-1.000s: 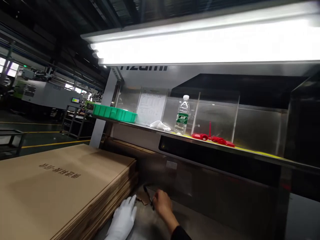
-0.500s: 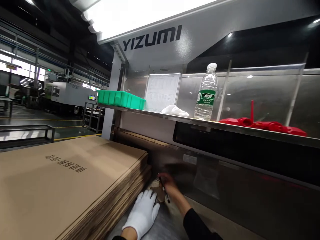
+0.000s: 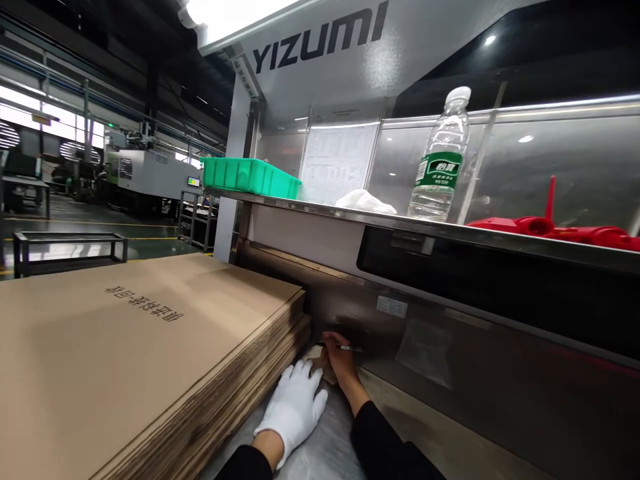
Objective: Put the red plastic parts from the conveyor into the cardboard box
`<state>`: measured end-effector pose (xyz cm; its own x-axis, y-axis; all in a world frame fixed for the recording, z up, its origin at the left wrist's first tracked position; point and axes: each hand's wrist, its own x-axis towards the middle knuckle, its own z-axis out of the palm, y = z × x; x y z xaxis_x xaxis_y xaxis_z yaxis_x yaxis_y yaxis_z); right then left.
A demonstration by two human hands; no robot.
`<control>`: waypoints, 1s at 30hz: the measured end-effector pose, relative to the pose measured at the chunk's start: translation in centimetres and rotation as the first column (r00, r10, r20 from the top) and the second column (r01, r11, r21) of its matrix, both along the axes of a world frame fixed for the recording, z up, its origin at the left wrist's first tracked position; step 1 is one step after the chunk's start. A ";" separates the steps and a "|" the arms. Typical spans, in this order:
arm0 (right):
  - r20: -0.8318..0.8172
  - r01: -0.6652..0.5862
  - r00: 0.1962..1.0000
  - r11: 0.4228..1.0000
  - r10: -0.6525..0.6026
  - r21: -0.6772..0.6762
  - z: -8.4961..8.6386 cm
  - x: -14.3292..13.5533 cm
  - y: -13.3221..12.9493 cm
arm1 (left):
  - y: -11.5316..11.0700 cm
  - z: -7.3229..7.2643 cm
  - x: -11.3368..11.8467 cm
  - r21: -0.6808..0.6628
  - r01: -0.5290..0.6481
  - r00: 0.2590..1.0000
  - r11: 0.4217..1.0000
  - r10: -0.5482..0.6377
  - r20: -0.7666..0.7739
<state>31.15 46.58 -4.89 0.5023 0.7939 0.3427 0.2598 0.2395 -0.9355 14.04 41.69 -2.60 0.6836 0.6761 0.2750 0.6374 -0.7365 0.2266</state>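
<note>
Gloved left hand (image 3: 295,407) lies spread; right hand (image 3: 341,357) pinches a pen (image 3: 349,347).

Reads "YIZUMI" in dark capitals on the grey machine hood (image 3: 320,40). Printed characters on the cardboard stack (image 3: 145,303), bottle label (image 3: 437,170) and posted sheet (image 3: 337,160) too small to read.

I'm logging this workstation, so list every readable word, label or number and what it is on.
"YIZUMI": black letters on the grey machine panel.
Cardboard stack: a printed line, upside down, not readable.
Water bottle: green label, characters too small.
Posted sheet: table, too small.
Sticker on the machine front: blurred.
</note>
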 end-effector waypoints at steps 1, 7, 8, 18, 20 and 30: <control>0.012 -0.005 1.000 1.000 0.005 -0.026 -0.1 0.1 0.0 | 0.0 0.0 0.0 0.002 0.002 1.000 1.000 -0.002 -0.005; 0.134 0.124 0.985 0.988 -0.111 -0.093 -1.0 1.2 0.0 | 0.0 0.0 0.1 0.045 0.022 1.000 0.999 -0.021 -0.013; 0.157 0.139 0.980 0.985 -0.122 -0.104 -1.1 1.3 0.1 | 0.0 0.0 0.1 0.051 0.022 1.000 0.998 -0.022 -0.015; 0.312 0.207 0.938 0.966 -0.151 -0.154 -1.9 1.5 0.2 | 0.1 -0.4 0.2 0.097 0.023 1.000 0.995 -0.022 -0.008; 0.325 0.209 0.934 0.965 -0.149 -0.158 -1.9 1.5 0.3 | 0.2 -0.5 0.3 0.099 0.021 1.000 0.995 -0.020 -0.009; 0.366 0.217 0.920 0.959 -0.138 -0.184 -1.9 1.6 0.4 | 0.2 -0.5 0.4 0.113 0.019 1.000 0.993 -0.019 -0.008</control>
<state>32.70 46.94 -6.83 0.5228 0.7770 0.3506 0.5956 -0.0386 -0.8024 14.48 41.91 -3.15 0.6980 0.6279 0.3443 0.6242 -0.7691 0.1371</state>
